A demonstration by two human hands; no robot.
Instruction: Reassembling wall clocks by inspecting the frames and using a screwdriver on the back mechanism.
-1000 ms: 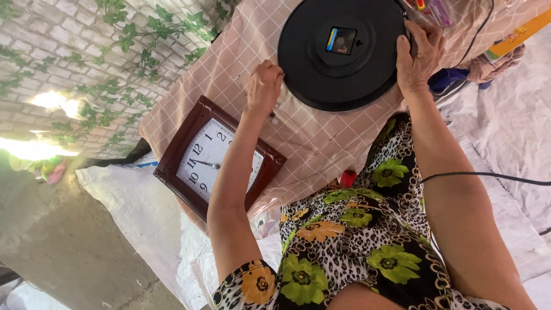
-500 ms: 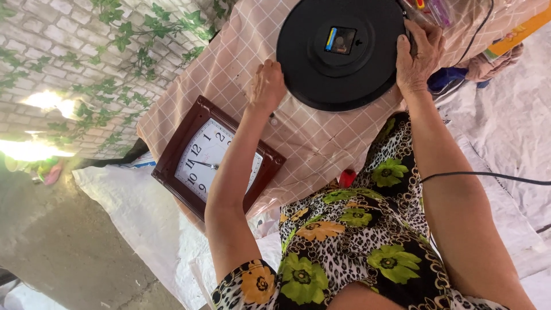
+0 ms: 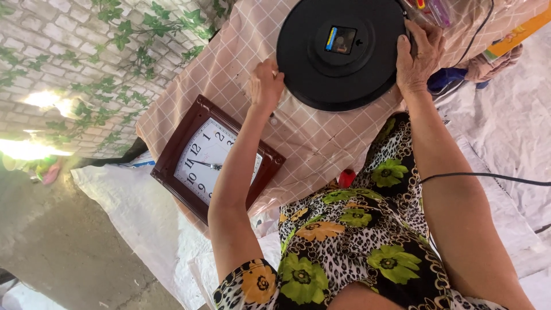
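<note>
Two hands hold a round black clock face-down at the top of the frame.

The left hand [image 3: 266, 86] grips the round black clock [image 3: 342, 53] at its left rim, the right hand [image 3: 420, 54] its right; below left on the checked cloth [image 3: 229, 63] lies a brown square clock [image 3: 213, 159].

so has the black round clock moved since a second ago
No. The black round clock sits at the same spot against the square brown clock and the checked cloth, with the left hand and right hand on its edges.

Outdoor clock-repair stall: checked cloth table [image 3: 229, 63], square wall clock [image 3: 215, 158], white tarpaulin ground sheet [image 3: 132, 212], ivy-covered brick wall [image 3: 69, 51].
</note>
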